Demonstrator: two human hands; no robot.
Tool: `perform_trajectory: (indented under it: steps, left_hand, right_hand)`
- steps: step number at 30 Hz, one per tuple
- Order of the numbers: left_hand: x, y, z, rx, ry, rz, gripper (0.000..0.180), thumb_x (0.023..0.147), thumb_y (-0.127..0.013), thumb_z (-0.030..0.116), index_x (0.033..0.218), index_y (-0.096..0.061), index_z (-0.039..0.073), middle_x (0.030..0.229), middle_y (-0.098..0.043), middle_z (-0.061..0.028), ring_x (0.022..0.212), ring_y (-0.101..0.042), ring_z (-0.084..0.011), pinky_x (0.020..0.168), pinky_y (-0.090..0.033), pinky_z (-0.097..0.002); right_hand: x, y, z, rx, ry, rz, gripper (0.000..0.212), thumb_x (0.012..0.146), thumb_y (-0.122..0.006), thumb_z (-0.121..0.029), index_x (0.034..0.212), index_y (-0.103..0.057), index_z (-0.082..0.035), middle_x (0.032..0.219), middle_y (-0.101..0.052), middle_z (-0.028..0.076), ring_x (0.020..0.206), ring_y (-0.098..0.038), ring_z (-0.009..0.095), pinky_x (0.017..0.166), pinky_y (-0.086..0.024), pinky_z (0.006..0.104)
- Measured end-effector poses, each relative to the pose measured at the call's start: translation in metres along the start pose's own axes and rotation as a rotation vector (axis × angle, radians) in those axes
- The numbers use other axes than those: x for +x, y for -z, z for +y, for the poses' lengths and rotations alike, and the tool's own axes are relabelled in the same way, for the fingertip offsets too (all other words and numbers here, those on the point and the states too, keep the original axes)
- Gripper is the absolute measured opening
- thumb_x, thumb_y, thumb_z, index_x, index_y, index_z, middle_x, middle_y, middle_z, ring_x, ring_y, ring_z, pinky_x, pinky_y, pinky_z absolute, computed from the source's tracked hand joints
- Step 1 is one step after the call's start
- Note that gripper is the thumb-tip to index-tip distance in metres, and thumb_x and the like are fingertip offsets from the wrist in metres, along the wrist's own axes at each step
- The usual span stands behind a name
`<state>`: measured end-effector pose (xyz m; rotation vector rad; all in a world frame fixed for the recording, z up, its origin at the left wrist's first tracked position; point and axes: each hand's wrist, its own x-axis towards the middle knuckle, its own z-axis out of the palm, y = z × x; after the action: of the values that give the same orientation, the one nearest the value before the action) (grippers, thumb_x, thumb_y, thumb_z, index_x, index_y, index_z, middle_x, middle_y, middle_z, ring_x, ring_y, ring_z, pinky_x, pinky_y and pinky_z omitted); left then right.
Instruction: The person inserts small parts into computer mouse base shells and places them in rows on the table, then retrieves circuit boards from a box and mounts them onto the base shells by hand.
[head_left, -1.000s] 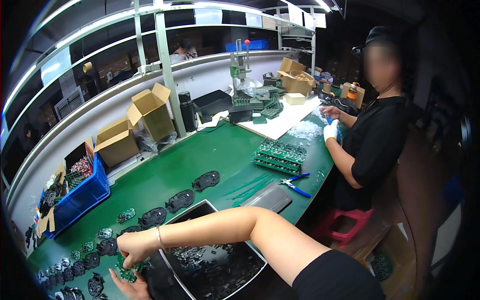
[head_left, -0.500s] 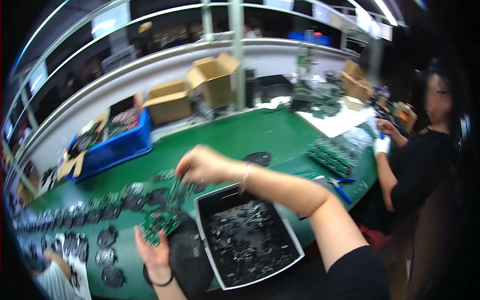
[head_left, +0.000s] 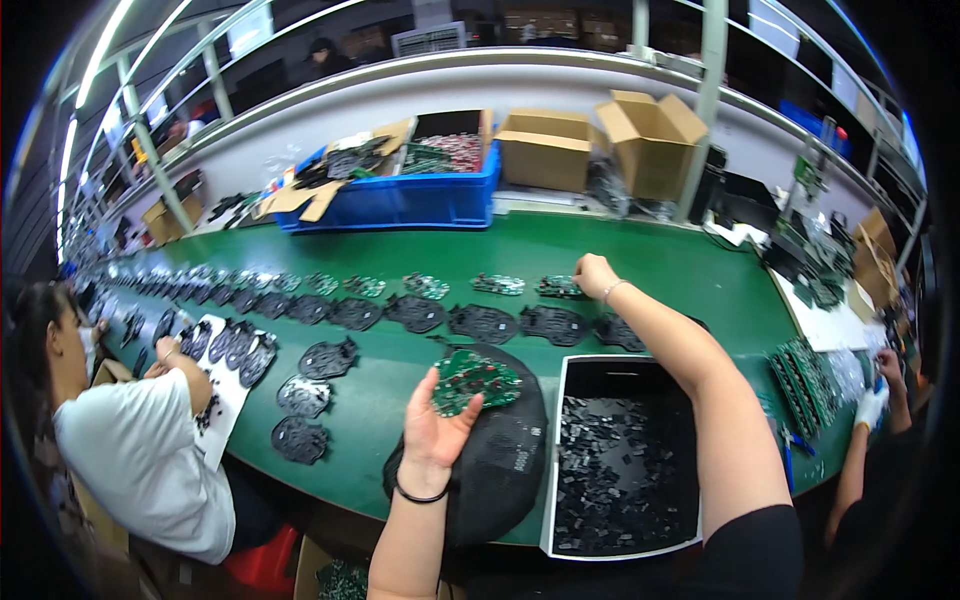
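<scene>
My left hand [head_left: 436, 430] holds a green circuit board [head_left: 474, 383], possibly a stack, over a black rounded fabric item [head_left: 505, 465]. The board is thick with small parts, and my thumb lies along its near edge. Farther off, my stretched-out right hand [head_left: 595, 275] has its fingers closed at the right end of another circuit board [head_left: 560, 287] lying on the green table. That board ends a row of similar boards [head_left: 498, 285] running left. Nearer to me runs a parallel row of black plastic housings [head_left: 483, 323]. Below my right forearm is a black bin [head_left: 557, 455] of small dark pieces.
A blue crate [head_left: 400, 203] and cardboard boxes [head_left: 543, 150] line the back. Several loose housings [head_left: 302, 397] lie to the left, by a person in a white shirt [head_left: 150, 450]. At right are stacked boards [head_left: 803, 385], blue-handled pliers [head_left: 788, 460] and another person's gloved hand [head_left: 872, 405].
The view has swung left. My right hand has gone from above the left-hand board to the far row of boards. My left hand still holds its board.
</scene>
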<state>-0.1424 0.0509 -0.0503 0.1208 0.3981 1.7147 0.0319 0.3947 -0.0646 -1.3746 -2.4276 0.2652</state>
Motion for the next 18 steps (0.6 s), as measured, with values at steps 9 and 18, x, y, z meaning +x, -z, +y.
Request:
perform_trajectory:
  steps: [9, 18]
  left_hand:
    - [0.004, 0.005, 0.003, 0.084, -0.018, -0.058, 0.029, 0.097, -0.041, 0.028, 0.108, -0.056, 0.006, 0.101, -0.065, -0.0094, 0.089, -0.064, -0.0203, 0.066, -0.058, -0.0323]
    - [0.000, -0.004, 0.006, 0.077, -0.020, -0.056, 0.030, 0.096, -0.043, 0.030, 0.112, -0.056, 0.008, 0.100, -0.064, -0.0073, 0.089, -0.064, -0.0185, 0.061, -0.059, -0.0307]
  right_hand:
    - [-0.101, 0.070, -0.184, 0.473, 0.780, -0.308, 0.016, 0.077, -0.066, -0.014, 0.086, -0.067, 0.000, 0.082, -0.065, 0.017, 0.079, -0.064, 0.030, 0.073, -0.050, 0.0360]
    - [-0.108, 0.079, -0.188, 0.365, 0.785, -0.442, 0.022, 0.073, -0.064, 0.000, 0.095, -0.067, -0.001, 0.083, -0.067, 0.014, 0.077, -0.064, 0.023, 0.071, -0.050, 0.0320]
